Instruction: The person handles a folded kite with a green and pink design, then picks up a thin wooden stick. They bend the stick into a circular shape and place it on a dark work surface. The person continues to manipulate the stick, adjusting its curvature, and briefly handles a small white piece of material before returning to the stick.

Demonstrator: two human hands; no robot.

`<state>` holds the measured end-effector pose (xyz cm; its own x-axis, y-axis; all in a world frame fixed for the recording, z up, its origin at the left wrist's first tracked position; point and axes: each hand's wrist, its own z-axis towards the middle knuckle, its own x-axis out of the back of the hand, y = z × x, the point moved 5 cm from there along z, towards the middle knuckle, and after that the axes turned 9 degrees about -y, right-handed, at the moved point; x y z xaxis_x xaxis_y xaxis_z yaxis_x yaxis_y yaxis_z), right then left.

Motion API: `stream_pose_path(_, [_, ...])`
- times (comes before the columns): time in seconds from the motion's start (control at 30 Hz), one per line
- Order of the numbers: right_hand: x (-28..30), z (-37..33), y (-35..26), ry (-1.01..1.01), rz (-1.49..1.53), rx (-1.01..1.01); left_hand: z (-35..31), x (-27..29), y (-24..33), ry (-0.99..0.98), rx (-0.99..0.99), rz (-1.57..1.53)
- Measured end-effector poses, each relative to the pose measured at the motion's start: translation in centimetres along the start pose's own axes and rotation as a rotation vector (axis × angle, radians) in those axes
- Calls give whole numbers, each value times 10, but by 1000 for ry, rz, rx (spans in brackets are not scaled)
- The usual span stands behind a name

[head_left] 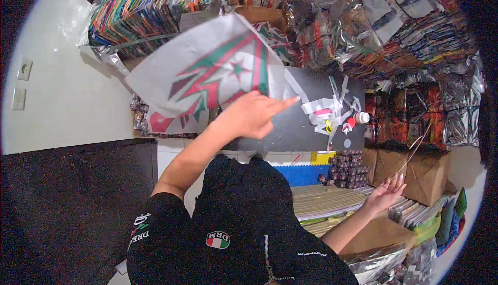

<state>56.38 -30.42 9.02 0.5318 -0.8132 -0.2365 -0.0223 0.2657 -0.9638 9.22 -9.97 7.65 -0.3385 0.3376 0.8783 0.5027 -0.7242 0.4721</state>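
Note:
My left hand [249, 116] is over the dark table [280, 124], its index finger stretched out to the right and the others curled at the lower edge of a white sheet [212, 67]. Printed with a red and green star design, the sheet tilts up and away to the left, slightly blurred. Where exactly the fingers pinch it is hidden. Out to the right and low, my right hand [386, 191] grips a thin, light-coloured stick [415, 147] that points up and away. Its fingers are closed around the near end.
On the table's right lie white strips [324, 106], yellow-handled scissors [328, 125] and a white jar [362, 117]. Stacked wrapped bundles [155, 10] line the back. A brown carton [425, 176] stands at right, beside bundled sticks [327, 202]. A white wall is at left.

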Motion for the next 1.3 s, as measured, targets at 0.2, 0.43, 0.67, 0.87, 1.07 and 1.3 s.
stream_pose_path(0.2, [8,65,19,-28,-12,-81,82,-93,1,-195,-104,-179])
stream_pose_path(0.43, [16,118,49,-42,-62,-83,140,-151,9,-418,-204,-92])
stream_pose_path(0.67, [9,143,62,-21,-3,-99,194,-147,-15,-371,-95,-150])
stream_pose_path(0.87, [-2,140,60,1,24,-121,207,-181,-43,-198,297,-225])
stream_pose_path(1.07, [2,127,56,21,21,-80,175,-217,-56,-84,526,-711])
stream_pose_path(1.3, [12,121,68,-25,18,-142,51,-228,-92,75,448,-279])
